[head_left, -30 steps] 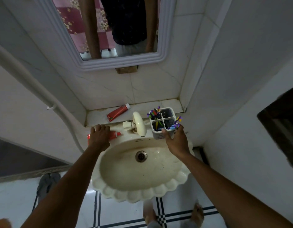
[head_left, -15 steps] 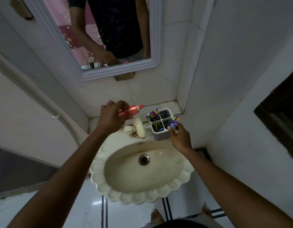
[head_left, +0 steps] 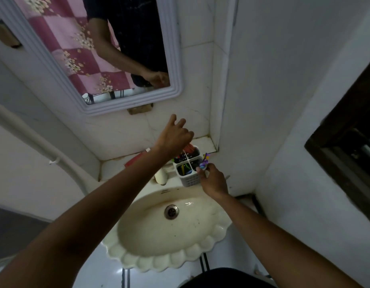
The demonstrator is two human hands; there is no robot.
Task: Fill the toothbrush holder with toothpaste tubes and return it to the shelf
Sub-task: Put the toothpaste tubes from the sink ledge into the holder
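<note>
A white four-compartment toothbrush holder (head_left: pixel 190 180) stands on the sink's back rim, right of the tap (head_left: pixel 160 176). Coloured toothbrushes fill its compartments. My right hand (head_left: pixel 213 181) grips its near right corner, next to purple brush heads (head_left: pixel 205 162). A red toothpaste tube (head_left: pixel 189 149) sticks up from a back compartment. My left hand (head_left: pixel 175 134) hovers just above that tube with fingers spread, and I see no grip on it. A second red tube (head_left: pixel 136 160) lies on the tiled shelf (head_left: pixel 202 142), mostly hidden behind my left forearm.
The scalloped cream sink (head_left: pixel 165 262) juts out below the shelf. A framed mirror (head_left: pixel 173 59) hangs above on the tiled wall. A white pipe (head_left: pixel 34 142) runs down at left. A plain wall closes in tight on the right.
My left hand lifted a red tube from the sink's left rim, carried it right to the holder, and let go. My right hand stayed on the holder.
</note>
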